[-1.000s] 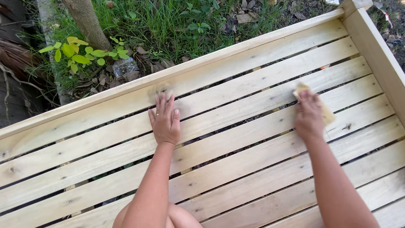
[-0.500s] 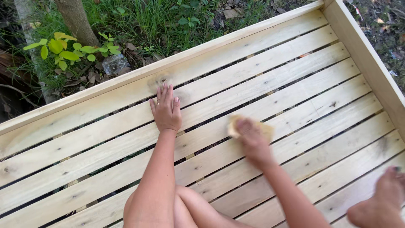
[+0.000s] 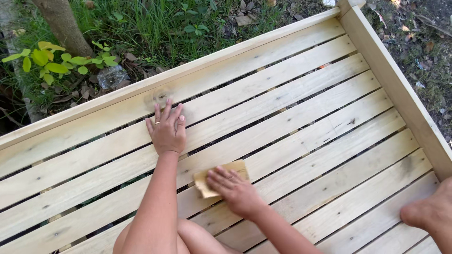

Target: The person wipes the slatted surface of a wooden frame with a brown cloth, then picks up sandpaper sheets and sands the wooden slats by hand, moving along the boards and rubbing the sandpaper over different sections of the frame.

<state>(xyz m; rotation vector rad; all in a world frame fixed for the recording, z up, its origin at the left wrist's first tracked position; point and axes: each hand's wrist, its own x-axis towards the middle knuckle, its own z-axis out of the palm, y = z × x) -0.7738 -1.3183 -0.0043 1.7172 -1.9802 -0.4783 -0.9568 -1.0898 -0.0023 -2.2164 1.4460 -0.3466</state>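
Closest to the camera, a bare knee (image 3: 197, 237) shows at the bottom edge, under the two forearms. To the right of it, at the lower right corner, a bare foot (image 3: 431, 211) rests on the wooden slats (image 3: 301, 141).

A little farther out, the right hand (image 3: 235, 190) lies palm down on a piece of sandpaper (image 3: 221, 176), a tan, roughly rectangular sheet. The fingers are stretched flat over it and press it against a slat rather than curling round it (so it is pinned, not gripped). The sheet sticks out beyond the fingertips on the far side and to the left of the hand.

Beyond that and to the left, the left hand (image 3: 166, 131) is spread flat on another slat, fingers apart and pointing away, holding nothing. There is a ring on one finger. The two hands are near each other but do not touch; one slat lies between them.

Just past the left fingertips, a darker round knot (image 3: 160, 95) marks the wood, on the slat next to the raised far rail (image 3: 226, 56). A second rail (image 3: 400, 89) runs along the right side, well away from the right hand.

Farthest off, past the far rail, are grass (image 3: 155, 23), a tree trunk (image 3: 61, 23) and a plant with yellow-green leaves (image 3: 52, 59).
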